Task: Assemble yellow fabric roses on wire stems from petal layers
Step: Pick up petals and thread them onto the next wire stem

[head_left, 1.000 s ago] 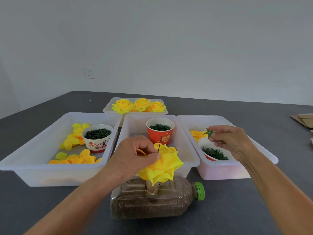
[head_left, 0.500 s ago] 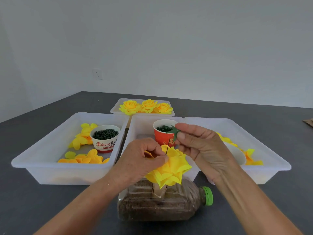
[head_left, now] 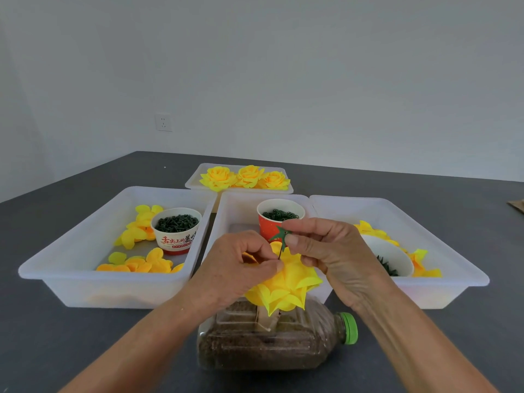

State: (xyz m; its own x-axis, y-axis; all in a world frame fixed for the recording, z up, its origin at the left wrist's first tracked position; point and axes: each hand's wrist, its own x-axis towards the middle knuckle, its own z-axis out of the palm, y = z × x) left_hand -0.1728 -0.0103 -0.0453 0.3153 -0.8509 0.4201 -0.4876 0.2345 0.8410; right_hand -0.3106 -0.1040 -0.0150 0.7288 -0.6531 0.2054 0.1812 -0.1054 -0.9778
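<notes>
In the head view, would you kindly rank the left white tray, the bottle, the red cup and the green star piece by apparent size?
1. left white tray
2. bottle, though nearer the camera
3. red cup
4. green star piece

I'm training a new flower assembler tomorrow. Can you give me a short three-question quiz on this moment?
1. True or false: the right hand pinches a small green star-shaped calyx at the wire stem's tip.
2. How many finished yellow fabric roses lie in the far white tray?
3. What does the left hand hold: A) red paper cup, B) yellow petal stack, C) bottle cap?

Key: 1 true; 2 three; 3 B.
</notes>
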